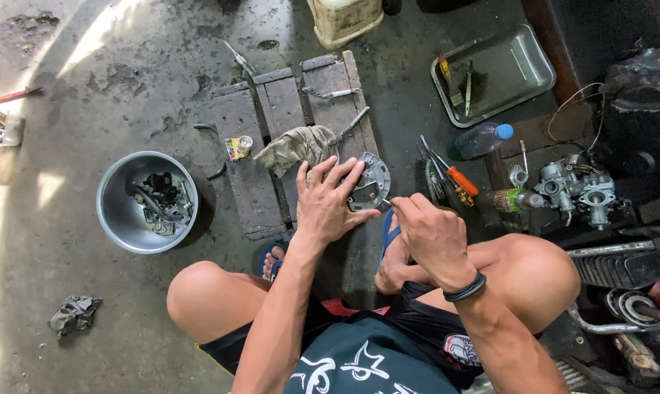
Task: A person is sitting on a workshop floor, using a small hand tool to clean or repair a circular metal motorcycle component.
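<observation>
Fingers (344, 173) of the left hand (328, 204) are spreading flat, pressing down on a round grey metal plate (370, 177) lying on the wooden planks (282, 109). The right hand (432, 233) is closing around a thin tool whose tip is touching the plate's lower edge. The plate is looking stiff, fairly heavy and probably greasy, so pinning it by rim and face seems best. A rag (293, 148) is lying just beside it.

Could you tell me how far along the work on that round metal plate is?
Stripped parts already sit in the steel bowl. The left hand presses the round plate on the wooden planks while the right hand works a thin tool. The carburetor waits aside.
</observation>
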